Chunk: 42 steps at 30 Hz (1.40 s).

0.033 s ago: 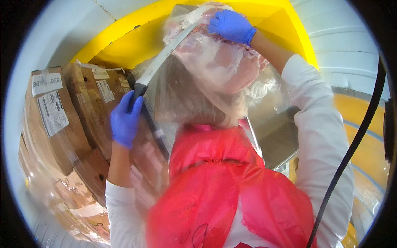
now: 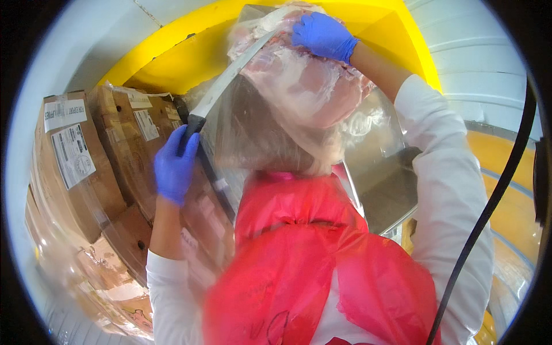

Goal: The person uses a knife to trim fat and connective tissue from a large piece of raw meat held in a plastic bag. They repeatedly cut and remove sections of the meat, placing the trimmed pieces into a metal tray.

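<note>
My left hand [image 2: 175, 167], in a blue glove, is closed around the black handle of a long-bladed knife [image 2: 221, 85]. The blade slants up and to the right, and its far part lies against a large piece of raw pale pink meat [image 2: 299, 95]. My right hand [image 2: 325, 37], also blue-gloved, grips the far upper part of that meat with bent fingers; the fingertips are partly hidden. Clear plastic wrap [image 2: 264, 138] hangs beneath and around the meat. Under the plastic, the surface holding the meat is hard to make out.
Brown cardboard boxes [image 2: 103, 178] in stretch film stand stacked on the left. A yellow bin [image 2: 167, 60] curves behind the meat. To the right of the plastic sits a metal tray [image 2: 391, 198]. A black cable [image 2: 489, 207] crosses the right side. My red apron [image 2: 310, 253] fills the near middle.
</note>
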{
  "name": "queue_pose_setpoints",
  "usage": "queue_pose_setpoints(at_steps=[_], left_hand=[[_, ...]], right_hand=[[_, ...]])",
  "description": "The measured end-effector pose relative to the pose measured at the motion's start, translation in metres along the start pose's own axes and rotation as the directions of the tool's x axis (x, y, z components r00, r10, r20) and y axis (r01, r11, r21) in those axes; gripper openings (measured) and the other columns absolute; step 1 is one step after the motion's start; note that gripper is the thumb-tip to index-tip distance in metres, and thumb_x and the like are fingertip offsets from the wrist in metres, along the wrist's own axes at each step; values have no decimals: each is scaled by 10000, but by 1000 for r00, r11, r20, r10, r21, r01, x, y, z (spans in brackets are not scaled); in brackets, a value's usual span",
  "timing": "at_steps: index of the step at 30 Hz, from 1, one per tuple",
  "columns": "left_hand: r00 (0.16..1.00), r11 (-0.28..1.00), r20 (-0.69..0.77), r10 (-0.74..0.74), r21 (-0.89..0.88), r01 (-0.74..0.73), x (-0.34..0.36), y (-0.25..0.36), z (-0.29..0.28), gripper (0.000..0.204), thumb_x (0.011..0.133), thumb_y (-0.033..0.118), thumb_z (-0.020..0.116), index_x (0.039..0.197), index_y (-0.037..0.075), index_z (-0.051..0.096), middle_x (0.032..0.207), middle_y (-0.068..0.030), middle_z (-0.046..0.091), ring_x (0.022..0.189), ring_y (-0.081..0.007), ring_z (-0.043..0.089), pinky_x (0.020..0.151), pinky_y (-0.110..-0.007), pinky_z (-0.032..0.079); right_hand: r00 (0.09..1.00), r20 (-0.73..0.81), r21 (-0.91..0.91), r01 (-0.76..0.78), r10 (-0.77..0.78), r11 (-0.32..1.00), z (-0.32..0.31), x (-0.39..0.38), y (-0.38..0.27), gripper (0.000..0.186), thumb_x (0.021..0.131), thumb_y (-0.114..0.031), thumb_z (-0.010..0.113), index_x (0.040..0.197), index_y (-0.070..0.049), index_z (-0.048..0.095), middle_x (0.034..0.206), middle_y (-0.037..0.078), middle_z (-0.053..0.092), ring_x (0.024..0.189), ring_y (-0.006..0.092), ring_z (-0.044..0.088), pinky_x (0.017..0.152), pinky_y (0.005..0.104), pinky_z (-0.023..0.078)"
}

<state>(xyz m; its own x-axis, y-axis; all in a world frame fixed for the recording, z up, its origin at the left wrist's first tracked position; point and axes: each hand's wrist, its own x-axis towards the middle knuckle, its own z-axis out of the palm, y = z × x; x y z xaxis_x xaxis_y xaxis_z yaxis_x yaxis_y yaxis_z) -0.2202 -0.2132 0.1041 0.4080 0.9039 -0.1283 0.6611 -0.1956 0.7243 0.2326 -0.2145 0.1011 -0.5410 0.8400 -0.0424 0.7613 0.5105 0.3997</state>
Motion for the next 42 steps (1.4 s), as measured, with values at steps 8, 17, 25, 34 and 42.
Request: queue_pose_setpoints(at_steps=[8, 17, 25, 34, 42], left_hand=[[998, 997, 62, -8, -75, 12, -4, -1, 13, 370, 959, 232, 685, 1238, -8, 644, 995, -158, 733, 890, -144, 670, 824, -322, 525], [996, 976, 78, 34, 211, -50, 14, 19, 13, 360, 967, 281, 669, 1228, 32, 655, 930, -185, 733, 835, -236, 713, 769, -361, 543], [943, 806, 223, 248, 492, -328, 45, 119, -25, 395, 995, 346, 590, 1279, 75, 632, 1011, -245, 695, 920, -411, 680, 777, -462, 540], [911, 599, 396, 117, 704, -382, 67, 203, -20, 389, 1027, 391, 483, 1177, 63, 629, 949, -234, 696, 869, -426, 672, 764, -529, 528], [972, 606, 231, -40, 779, -161, 44, 229, -7, 352, 1026, 401, 478, 1144, 98, 612, 879, -222, 695, 833, -425, 674, 724, -537, 530]], right_hand=[[906, -52, 274, -392, 420, 878, -19, 7, -26, 246, 935, -298, 578, 915, -108, 733, 914, 123, 708, 876, 305, 665, 773, 441, 528], [580, -155, 750, -458, 800, 477, 74, -5, -29, 255, 937, -288, 563, 939, -103, 738, 915, 148, 717, 842, 352, 669, 770, 461, 524], [827, -7, 641, -428, 562, 638, 13, 25, 19, 405, 858, -413, 600, 1042, -74, 726, 981, 221, 702, 922, 374, 674, 831, 470, 529], [930, 109, 683, -327, 352, 654, 32, 55, 92, 428, 784, -411, 667, 611, -19, 656, 627, 178, 650, 519, 314, 580, 548, 432, 471], [880, 4, 900, -210, 474, 382, 94, 61, 100, 314, 780, -240, 657, 562, -21, 599, 494, 100, 513, 432, 190, 448, 458, 373, 394]])
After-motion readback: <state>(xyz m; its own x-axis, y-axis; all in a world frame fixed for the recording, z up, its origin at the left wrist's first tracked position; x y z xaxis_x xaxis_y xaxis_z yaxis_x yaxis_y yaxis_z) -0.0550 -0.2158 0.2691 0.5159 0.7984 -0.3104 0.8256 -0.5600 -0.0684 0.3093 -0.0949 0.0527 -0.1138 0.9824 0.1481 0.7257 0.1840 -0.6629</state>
